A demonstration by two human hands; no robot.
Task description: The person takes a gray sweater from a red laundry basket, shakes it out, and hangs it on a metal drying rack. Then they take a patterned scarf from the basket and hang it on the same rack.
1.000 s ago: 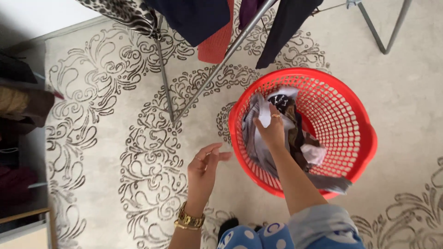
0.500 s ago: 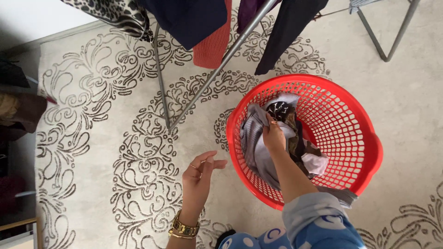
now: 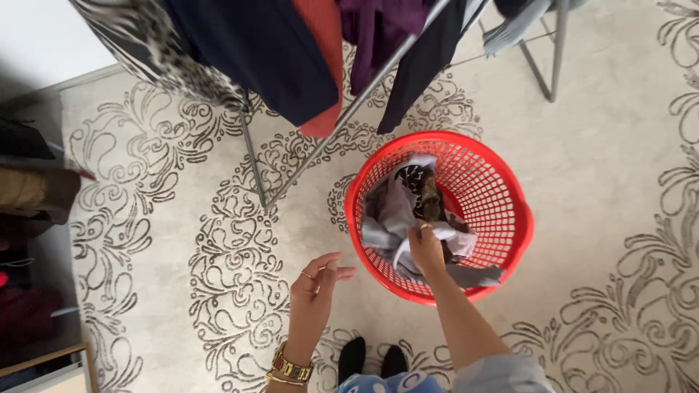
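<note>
A round red laundry basket stands on the patterned carpet and holds a heap of clothes in grey, white and dark brown. My right hand reaches into the basket near its front rim and grips a pale grey garment from the heap. My left hand hovers over the carpet to the left of the basket, fingers spread, holding nothing. It wears a gold watch at the wrist.
A metal drying rack stands behind the basket with dark blue, red, purple and black garments hanging on it. Dark furniture and bags line the left edge. My dark-socked feet are just below the basket.
The view has pulled back and shifted, so the basket sits further left. My right hand has moved toward the basket's front rim, lifting the pale garment. My left hand stays open beside it.
</note>
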